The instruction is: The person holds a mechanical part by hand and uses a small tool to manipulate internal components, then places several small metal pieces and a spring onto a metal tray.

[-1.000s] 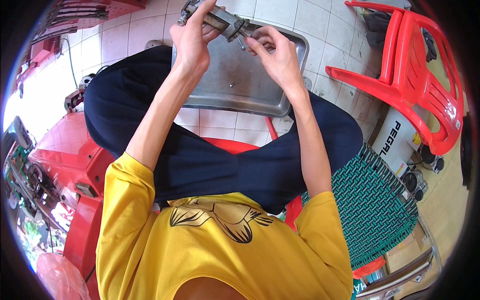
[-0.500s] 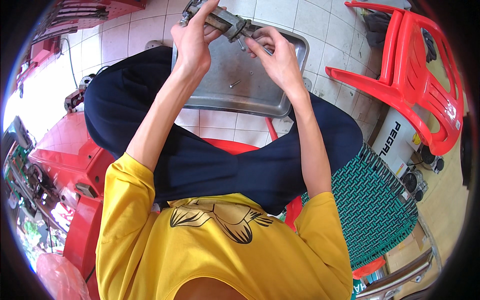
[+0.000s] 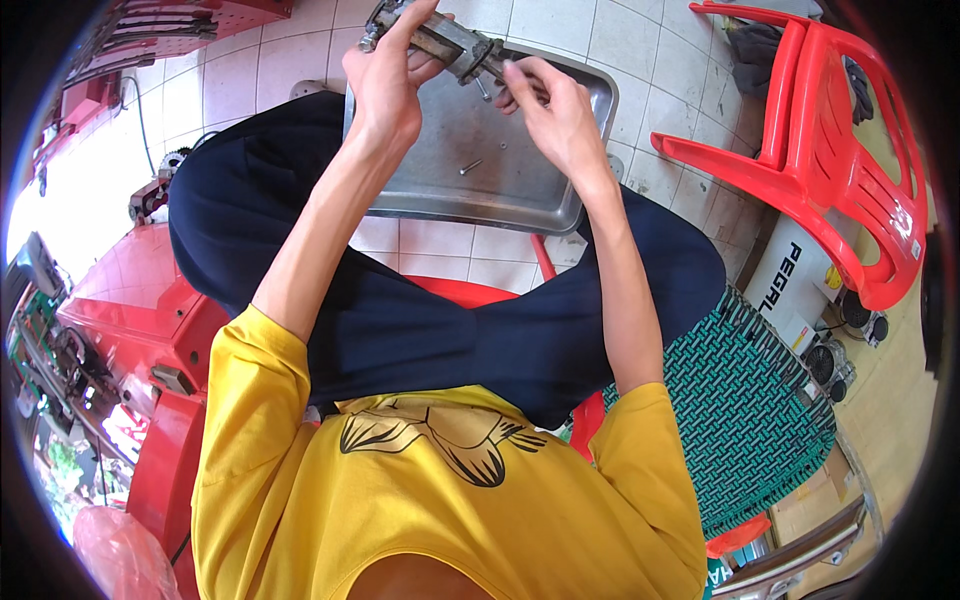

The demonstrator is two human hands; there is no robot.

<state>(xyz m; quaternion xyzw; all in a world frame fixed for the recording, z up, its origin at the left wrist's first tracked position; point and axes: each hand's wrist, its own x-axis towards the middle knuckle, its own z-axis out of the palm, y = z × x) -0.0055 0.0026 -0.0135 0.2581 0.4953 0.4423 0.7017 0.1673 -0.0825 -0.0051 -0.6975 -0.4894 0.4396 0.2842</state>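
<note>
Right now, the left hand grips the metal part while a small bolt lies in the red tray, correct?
No: the tray is grey metal, not red, as the head view shows. The left hand grips the metal part; the small bolt lies in the tray.

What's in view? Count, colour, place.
metal part: 1, grey, upper centre
tray: 1, grey, between knees
small bolt: 1, silver, in tray
tiled floor: 1, white, around tray
chair: 1, red, upper right
woven seat: 1, green, lower right
tank: 1, white, right
casings: several, red, left
bag: 1, pink, lower left
left-edge clutter: count unclear, mixed colours
shirt: 1, yellow, lower centre
trousers: 1 pair, navy, centre
left hand: 1, bare, around metal part
right hand: 1, bare, at part's right end
</note>
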